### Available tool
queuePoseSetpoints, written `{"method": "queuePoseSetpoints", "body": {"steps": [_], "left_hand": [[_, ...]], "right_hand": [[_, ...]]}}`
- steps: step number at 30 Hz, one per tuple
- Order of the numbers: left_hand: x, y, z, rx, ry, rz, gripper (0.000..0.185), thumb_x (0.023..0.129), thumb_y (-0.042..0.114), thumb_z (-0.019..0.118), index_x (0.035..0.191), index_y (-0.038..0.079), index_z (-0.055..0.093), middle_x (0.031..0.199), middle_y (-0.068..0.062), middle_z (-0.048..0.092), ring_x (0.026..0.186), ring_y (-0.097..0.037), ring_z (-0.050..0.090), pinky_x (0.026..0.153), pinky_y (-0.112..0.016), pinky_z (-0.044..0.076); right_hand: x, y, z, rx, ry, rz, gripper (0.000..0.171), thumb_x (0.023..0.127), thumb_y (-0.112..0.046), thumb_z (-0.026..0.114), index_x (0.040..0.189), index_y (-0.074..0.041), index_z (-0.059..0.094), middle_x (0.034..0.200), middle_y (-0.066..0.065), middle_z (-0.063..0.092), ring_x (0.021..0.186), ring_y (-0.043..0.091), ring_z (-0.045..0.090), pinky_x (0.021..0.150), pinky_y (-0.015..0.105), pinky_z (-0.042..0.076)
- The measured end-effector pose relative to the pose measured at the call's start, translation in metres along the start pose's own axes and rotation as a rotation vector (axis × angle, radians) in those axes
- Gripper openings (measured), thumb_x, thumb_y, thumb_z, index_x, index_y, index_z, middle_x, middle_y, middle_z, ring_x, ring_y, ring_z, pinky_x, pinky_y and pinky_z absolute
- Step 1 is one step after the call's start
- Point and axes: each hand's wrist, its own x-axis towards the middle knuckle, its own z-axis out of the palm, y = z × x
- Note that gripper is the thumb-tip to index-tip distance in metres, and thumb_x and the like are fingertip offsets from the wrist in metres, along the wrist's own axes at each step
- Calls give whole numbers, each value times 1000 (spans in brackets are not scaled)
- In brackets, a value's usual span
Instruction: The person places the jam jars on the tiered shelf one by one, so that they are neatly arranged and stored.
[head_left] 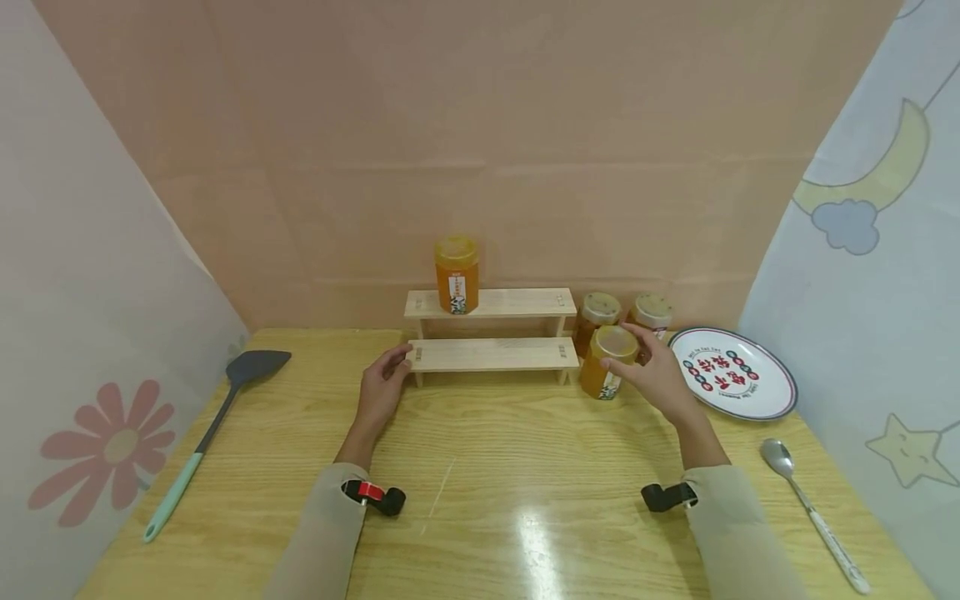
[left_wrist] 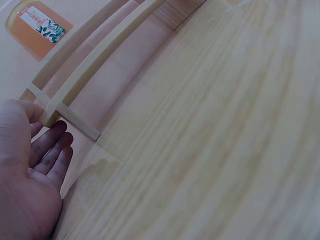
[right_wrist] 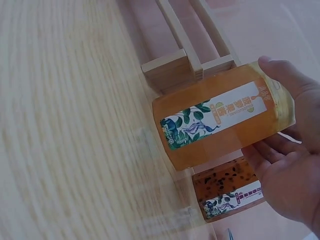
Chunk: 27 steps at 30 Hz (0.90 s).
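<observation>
On 2-tier shelf (head_left: pixel 480 355): left fingers (left_wrist: pixel 54 154) | beside: right fingers (right_wrist: pixel 257 159) grip jar (right_wrist: pixel 210 120)

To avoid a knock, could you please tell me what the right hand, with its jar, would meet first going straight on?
Probably the rear jar nearer the wooden rack, just beyond the held jar, though the gap between them is unclear.

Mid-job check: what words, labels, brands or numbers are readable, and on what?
Held jar: orange title, apparently ending "果酱"; smaller print unreadable.
Rear jars: lettering too small or blurred.
Upper-shelf jar: label too small.
Plate: red Chinese characters, small curved lettering; too blurred to quote.
No readable numbers.
</observation>
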Motion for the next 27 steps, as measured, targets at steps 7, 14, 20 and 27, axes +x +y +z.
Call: {"method": "queuePoseSetpoints", "body": {"steps": [7, 14, 20, 27], "left_hand": [[1, 2, 0, 2, 9, 11, 32, 106, 22, 59, 137, 15, 65, 144, -9, 62, 133, -25, 57, 103, -23, 49], [1, 3, 0, 3, -5, -10, 33, 106, 21, 59, 138, 15, 65, 144, -7, 62, 133, -23, 57, 105, -26, 49], [2, 4, 1, -8, -7, 1, 33, 106, 22, 59, 138, 15, 65, 144, -8, 62, 136, -25, 55, 116, -45, 45], [0, 3, 0, 2, -5, -13, 34, 106, 22, 58, 139, 15, 64, 145, -8, 61, 135, -24, 56, 110, -33, 48]], "right_hand": [[0, 1, 3, -4, 23, -13, 80, 95, -34, 76, 158, -7, 35, 148, 15, 51, 138, 28, 52, 97, 5, 42], [-2, -2, 4, 13, 57, -6, 76, 94, -34, 78, 154, -6, 42, 144, 16, 54, 121, 2, 54, 91, 4, 46], [-4, -7, 1, 4, 75, 9, 75, 92, -36, 80, 153, -9, 46, 138, 15, 58, 112, 3, 57, 85, 7, 49], [-7, -12, -4, -29, 65, 33, 77, 91, -40, 80, 154, -10, 47, 141, 14, 59, 117, 8, 56, 86, 7, 48]]}}
